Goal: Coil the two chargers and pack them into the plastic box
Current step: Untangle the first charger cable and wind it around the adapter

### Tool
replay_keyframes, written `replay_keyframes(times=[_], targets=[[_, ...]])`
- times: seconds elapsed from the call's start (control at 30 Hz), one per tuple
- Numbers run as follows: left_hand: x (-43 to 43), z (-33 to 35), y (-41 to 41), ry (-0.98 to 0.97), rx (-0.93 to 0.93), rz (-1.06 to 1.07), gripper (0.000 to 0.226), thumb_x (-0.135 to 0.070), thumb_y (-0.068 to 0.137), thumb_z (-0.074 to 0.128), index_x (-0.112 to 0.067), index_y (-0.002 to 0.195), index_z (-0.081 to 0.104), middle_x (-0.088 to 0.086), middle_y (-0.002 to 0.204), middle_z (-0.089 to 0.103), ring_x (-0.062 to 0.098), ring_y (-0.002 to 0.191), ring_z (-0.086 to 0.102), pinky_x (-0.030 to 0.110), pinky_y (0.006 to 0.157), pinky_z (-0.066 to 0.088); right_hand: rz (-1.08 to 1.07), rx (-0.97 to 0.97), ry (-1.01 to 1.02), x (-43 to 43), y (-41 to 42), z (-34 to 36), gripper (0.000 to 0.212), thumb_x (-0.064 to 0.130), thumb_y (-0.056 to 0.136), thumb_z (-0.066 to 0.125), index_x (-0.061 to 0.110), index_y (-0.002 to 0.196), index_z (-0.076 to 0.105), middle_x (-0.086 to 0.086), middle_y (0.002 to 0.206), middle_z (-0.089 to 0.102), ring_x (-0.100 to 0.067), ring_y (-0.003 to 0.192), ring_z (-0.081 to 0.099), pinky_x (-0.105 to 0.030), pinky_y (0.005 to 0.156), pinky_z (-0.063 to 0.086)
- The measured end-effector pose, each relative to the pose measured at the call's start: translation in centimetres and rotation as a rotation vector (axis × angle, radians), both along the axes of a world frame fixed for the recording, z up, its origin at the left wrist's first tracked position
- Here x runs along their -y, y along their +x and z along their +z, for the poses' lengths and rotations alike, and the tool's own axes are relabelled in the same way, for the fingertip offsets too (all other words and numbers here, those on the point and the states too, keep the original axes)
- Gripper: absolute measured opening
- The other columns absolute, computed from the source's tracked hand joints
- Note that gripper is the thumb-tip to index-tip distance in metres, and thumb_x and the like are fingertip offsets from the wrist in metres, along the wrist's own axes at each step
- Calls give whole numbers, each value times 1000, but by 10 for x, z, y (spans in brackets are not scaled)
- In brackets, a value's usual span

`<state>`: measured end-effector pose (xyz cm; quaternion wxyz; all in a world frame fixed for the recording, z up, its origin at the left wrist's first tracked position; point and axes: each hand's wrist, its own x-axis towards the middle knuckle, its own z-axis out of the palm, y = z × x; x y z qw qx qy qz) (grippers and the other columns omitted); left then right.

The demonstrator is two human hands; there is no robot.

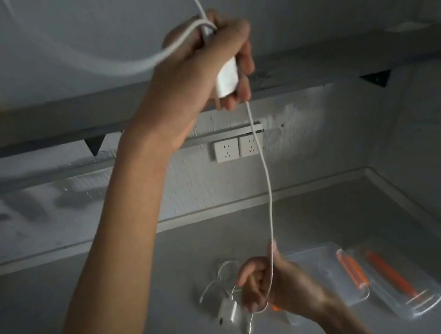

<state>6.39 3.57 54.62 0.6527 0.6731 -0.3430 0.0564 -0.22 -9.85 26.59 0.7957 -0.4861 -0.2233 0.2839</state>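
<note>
In the head view the task looks to be in its first half. One charger (226, 78), a white block, is raised high in the left hand (198, 64), and its white cable (265, 177) is only partly wound: a loop passes over the back of that hand and the rest hangs down in a long slack line to the right hand (271, 282). The second charger (229, 310) lies on the grey counter (120, 310) with its cord in loose, untidy loops just beside the right hand, seemingly not yet coiled. The plastic box (329, 273) sits open further right on the counter, its clear lid (404, 291) with orange clasps lying next to it; no charger is visible inside either. So, as I judge it, both coils and both packings remain to be finished.

The left arm reaches up and forward, wrist bent, fingers clenched around the charger block and the gathered turns of cable. The right arm is low, near the counter, its hand curled with the cable running across the fingers; it seems a light guiding grip rather than a hard clench, though blur makes this uncertain
</note>
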Motion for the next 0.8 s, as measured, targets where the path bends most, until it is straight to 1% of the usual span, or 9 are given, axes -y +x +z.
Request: replay_keyframes(times=[0.1,0.2,0.3,0.4,0.5,0.57,0.63,0.7,0.8], targets=[[8,-11,13,65,27,248,14,-17,96,55,-12,83,51,5,67,61,16,44,57,23,39,39,-323,-110,185,49,-1,2,49,57,82,64,8,77,62,10,47,38,-6,41,33,-24,48,27],[38,-65,14,288,-167,291,17,-27,93,61,-14,92,50,4,76,63,12,50,59,22,40,41,-635,-17,145,99,15,54,35,37,94,47,14,72,63,11,48,29,-3,38,24,-17,38,25],[76,-133,12,448,-441,267,28,-28,90,65,-7,100,50,10,85,59,14,57,59,22,42,39,-875,177,-132,149,38,107,44,33,101,35,10,82,68,5,49,29,-8,40,23,-20,39,17],[101,-179,12,479,-683,321,46,-19,83,71,-8,119,44,16,111,57,20,70,58,24,44,41,-1011,426,-614,193,73,111,44,35,102,40,18,79,73,7,48,40,-13,46,38,-26,47,31],[122,-190,3,485,-754,305,55,-12,83,68,-15,130,41,13,127,41,17,75,61,20,48,47,-954,483,-1196,223,108,81,30,25,97,47,21,83,73,11,64,61,-24,76,64,-34,74,47],[134,-185,-4,518,-658,328,53,-14,86,66,-14,132,40,9,122,36,16,73,62,19,52,51,-802,538,-1448,233,122,53,22,19,94,49,9,99,68,-4,89,70,-31,94,67,-37,80,50],[147,-174,-11,448,-645,307,49,-16,88,67,-11,129,40,13,118,45,18,69,63,22,56,55,-704,399,-1523,240,126,33,30,26,96,42,6,104,62,-18,102,66,-36,103,65,-38,83,50],[157,-160,-18,330,-688,245,45,-16,89,67,-6,125,42,16,109,60,19,67,67,23,59,57,-597,389,-1576,243,122,21,34,27,99,36,7,104,62,-23,109,66,-37,108,63,-39,87,48],[172,-148,-23,106,-781,196,34,-16,93,63,0,121,52,16,112,65,28,92,73,37,73,63,-581,498,-1679,245,119,18,39,34,99,30,14,115,59,-19,124,62,-37,116,59,-42,92,47]])
